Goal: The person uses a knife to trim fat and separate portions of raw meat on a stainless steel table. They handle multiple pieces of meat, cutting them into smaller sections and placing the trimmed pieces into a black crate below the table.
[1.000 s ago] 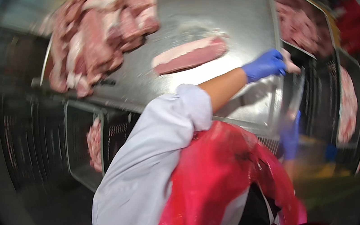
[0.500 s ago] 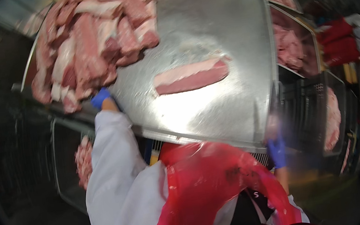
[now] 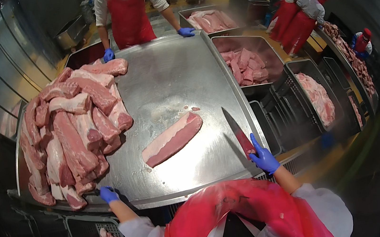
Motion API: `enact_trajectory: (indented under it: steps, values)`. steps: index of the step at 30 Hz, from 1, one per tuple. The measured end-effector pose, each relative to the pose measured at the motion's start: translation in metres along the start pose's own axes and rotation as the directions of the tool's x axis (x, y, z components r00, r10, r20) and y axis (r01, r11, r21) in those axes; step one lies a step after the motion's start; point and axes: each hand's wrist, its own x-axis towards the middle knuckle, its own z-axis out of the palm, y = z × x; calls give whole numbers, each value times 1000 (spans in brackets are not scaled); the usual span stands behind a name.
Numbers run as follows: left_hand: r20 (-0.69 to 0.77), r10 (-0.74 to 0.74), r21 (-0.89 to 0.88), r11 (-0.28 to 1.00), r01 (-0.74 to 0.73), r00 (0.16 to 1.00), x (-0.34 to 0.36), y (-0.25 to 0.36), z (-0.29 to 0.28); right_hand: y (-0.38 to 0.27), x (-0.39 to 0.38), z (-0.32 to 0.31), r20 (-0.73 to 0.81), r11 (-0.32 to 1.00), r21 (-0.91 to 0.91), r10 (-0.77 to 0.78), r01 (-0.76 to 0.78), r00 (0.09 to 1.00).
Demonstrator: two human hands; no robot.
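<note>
My right hand (image 3: 264, 157), in a blue glove, grips a knife (image 3: 236, 129) over the table's right side. Its long blade points away and to the left, mirroring red; the handle is hidden in my fingers. At the near left edge my gloved left hand (image 3: 109, 194) looks curled, beside the pile's near end. A small dark bit shows by its fingers; what it holds, if anything, I cannot make out. One long strip of pork (image 3: 173, 139), pale fat along one side, lies slantwise mid-table. Several thick pork pieces (image 3: 69, 134) are heaped at the left.
The metal table (image 3: 146, 81) has a raised rim. Across it stands a co-worker (image 3: 128, 14) with blue-gloved hands at the far edge. Bins of meat (image 3: 273, 50) line the right side. A crate of trimmings (image 3: 96, 226) sits below left. Other workers (image 3: 299, 15) stand far right.
My view has swung up and level, bringing the co-worker into sight. My right hand has come up from beside the right edge, and the knife now shows clearly over the table.
</note>
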Motion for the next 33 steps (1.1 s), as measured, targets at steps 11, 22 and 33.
enact_trajectory:
  steps: [11, 22, 33]
  values:
    - [522, -99, 167, 986, 13, 847, -291, -84, 12, 1, 35, 12, -97, 991, 87, -92, 101, 991]
    - [733, -217, 487, 828, -276, 644, -332, -96, 85, 13, 25, -15, -198, 960, 280, 85, -27, 976]
    - [862, -489, -95, 106, -990, -135, -325, -180, 134, 39, 9, 17, 213, 980, -100, 188, -171, 959]
